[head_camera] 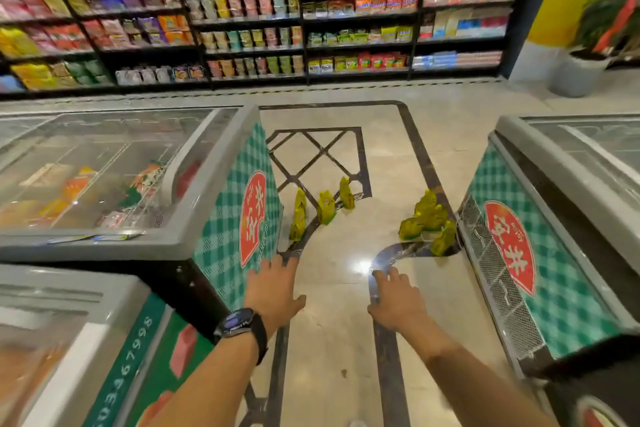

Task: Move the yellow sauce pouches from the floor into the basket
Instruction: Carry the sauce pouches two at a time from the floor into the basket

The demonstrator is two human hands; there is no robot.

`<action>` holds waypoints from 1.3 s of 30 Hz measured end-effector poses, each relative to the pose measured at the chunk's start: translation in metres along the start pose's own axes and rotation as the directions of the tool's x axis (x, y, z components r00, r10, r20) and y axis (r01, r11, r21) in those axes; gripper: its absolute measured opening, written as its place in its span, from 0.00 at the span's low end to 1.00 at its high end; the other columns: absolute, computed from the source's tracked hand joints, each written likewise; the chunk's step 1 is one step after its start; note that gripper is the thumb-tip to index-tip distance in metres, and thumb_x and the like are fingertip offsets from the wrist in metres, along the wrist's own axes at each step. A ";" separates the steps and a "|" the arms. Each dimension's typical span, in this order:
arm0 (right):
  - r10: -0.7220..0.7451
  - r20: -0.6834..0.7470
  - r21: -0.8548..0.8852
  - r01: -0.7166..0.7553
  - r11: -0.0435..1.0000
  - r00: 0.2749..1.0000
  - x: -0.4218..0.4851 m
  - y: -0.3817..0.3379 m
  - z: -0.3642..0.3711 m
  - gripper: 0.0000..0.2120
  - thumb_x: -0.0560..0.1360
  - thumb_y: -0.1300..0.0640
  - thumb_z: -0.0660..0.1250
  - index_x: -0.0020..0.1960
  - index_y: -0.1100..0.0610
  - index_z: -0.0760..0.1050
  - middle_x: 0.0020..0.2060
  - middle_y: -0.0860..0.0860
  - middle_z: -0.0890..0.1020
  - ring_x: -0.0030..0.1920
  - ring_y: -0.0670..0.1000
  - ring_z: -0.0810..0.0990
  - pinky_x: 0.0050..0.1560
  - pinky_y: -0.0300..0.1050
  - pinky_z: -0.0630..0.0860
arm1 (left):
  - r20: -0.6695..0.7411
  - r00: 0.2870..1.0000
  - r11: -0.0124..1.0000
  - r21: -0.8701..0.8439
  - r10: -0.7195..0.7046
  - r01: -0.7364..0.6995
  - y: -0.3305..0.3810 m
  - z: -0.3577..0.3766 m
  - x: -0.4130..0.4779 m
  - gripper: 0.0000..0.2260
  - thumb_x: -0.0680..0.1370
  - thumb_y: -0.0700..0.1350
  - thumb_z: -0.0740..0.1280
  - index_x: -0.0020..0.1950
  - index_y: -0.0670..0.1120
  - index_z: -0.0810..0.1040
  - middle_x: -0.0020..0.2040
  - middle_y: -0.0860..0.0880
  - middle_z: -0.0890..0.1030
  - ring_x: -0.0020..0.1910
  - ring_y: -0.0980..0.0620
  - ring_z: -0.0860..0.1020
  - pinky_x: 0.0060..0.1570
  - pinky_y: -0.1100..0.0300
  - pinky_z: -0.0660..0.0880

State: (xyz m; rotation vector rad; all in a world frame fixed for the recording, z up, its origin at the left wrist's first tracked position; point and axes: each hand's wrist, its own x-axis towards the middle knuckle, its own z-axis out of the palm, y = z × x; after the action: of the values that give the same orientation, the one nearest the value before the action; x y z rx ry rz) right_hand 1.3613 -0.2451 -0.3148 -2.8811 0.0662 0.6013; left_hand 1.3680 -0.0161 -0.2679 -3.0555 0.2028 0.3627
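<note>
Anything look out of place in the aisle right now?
Yes: yellow sauce pouches sit loose on the floor, a few by the left freezer, a leaning cluster beside the right freezer. No basket is in view.

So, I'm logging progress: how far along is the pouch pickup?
Done: nothing visible; no basket shows. In hand: nothing; left hand and right hand are open, reaching forward. Left: all yellow sauce pouches, in two clusters on the floor between the chest freezers.

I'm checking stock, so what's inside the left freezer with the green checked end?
Inside the freezer, through its glass lid, blurred orange and red packets show. Reflections on the glass hide the rest.
</note>
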 end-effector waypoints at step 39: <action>-0.082 0.149 0.048 0.075 0.996 0.985 0.596 -0.071 -0.184 0.32 0.75 0.46 0.65 0.76 0.52 0.59 0.71 0.55 0.64 0.69 0.59 0.67 0.61 0.54 0.73 | 0.224 0.971 0.992 -0.070 -0.085 0.103 -0.103 -0.038 0.592 0.31 0.80 0.61 0.60 0.79 0.50 0.57 0.75 0.42 0.65 0.72 0.40 0.68 0.68 0.44 0.69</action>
State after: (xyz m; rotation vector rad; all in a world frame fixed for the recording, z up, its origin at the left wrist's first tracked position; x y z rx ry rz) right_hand 1.9856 -0.2144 -0.3755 -2.7730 -0.0559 0.7909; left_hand 1.9614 0.0103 -0.3667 -3.0561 0.0316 0.7144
